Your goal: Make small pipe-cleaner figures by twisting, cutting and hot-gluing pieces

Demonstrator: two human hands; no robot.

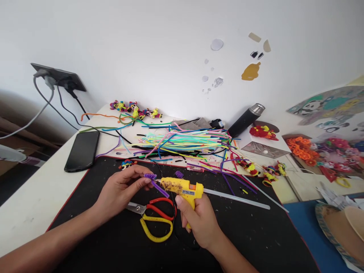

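My left hand point(122, 189) pinches a purple pipe cleaner point(160, 189), one end coiled tight at the fingertips and the other hanging down to the right. In my right hand point(200, 220) is a yellow glue gun point(174, 185), gripped by its handle, its nozzle pointing left and touching or nearly touching the purple piece. A translucent glue stick point(236, 198) sticks out of the gun's back. Below both hands, scissors point(156, 218) with one red and one yellow handle lie on the black mat point(233, 239). A small purple coil point(179, 174) rests just behind the gun.
Many coloured pipe cleaners point(182, 142) are heaped behind the mat. A phone point(82, 151) lies at left, near cables from a wall socket point(58, 77). A black flask point(246, 120) leans at the back right. Small pipe-cleaner figures point(136, 110) sit along the table's back edge.
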